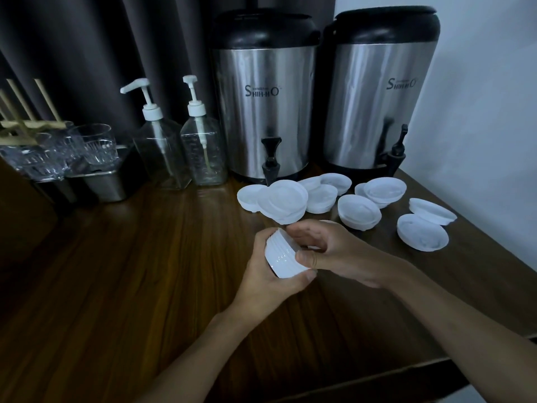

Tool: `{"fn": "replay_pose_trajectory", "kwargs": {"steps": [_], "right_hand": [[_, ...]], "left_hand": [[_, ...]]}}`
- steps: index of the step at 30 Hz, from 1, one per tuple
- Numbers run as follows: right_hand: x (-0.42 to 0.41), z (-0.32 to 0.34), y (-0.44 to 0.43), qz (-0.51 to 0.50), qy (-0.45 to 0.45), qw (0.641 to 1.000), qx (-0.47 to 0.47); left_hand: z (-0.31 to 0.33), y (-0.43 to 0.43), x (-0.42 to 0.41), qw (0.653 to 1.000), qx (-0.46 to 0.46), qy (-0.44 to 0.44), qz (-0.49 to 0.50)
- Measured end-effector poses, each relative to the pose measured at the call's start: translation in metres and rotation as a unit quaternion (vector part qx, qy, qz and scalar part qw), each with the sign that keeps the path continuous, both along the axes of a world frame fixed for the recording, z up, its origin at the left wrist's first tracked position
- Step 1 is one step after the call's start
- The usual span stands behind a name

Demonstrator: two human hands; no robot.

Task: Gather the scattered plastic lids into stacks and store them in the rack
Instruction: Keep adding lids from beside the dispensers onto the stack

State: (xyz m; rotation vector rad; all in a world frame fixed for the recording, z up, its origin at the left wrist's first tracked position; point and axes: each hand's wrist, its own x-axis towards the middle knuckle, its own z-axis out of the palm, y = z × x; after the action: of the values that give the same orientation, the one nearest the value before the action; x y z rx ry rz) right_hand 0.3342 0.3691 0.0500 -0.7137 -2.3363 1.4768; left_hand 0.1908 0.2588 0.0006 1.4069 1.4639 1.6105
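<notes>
A stack of white plastic lids [283, 254] lies on its side between both hands above the wooden counter [130, 271]. My left hand [266, 282] grips the stack from below and the left, thumb across its lower rim. My right hand [331, 251] holds the stack's right end, fingers curled over the top. Several loose white lids [287, 203] lie scattered behind the hands, in front of the dispensers, with more lids [422, 232] at the right. A wooden rack [23, 123] with upright pegs stands at the far left.
Two steel drink dispensers [263, 106] [380, 103] with black taps stand at the back. Two clear pump bottles [162, 146] [203, 144] are left of them. Glass tumblers [96, 144] sit on a metal tray [104, 184] under the rack. The counter's right edge runs near the wall.
</notes>
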Motion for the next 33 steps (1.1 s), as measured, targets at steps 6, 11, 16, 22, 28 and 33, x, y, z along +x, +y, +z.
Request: {"fn": "replay_pose_trajectory", "kwargs": {"steps": [6,11,16,22,28,33], "right_hand": [[0.0,-0.009,-0.004,-0.012,0.018,1.0,0.006],[-0.001,-0.011,-0.001,-0.018,0.024,0.999,0.03],[0.005,-0.003,0.029,-0.125,-0.131,0.956,0.23],[0.012,-0.008,0.047,-0.084,-0.274,0.914,0.288],[0.012,-0.014,0.048,-0.109,-0.273,0.911,0.29],[0.014,-0.009,0.045,-0.143,-0.237,0.927,0.254]], "left_hand": [[-0.001,0.002,-0.001,0.999,0.023,0.028,-0.005],[-0.001,0.001,0.0,0.999,0.024,0.046,0.006],[0.002,-0.002,-0.002,0.996,-0.008,0.076,0.037],[0.001,-0.002,-0.003,0.996,-0.022,0.077,0.042],[0.0,-0.002,-0.003,0.996,-0.022,0.079,0.04],[0.001,-0.003,-0.003,0.996,-0.026,0.076,0.036]]}}
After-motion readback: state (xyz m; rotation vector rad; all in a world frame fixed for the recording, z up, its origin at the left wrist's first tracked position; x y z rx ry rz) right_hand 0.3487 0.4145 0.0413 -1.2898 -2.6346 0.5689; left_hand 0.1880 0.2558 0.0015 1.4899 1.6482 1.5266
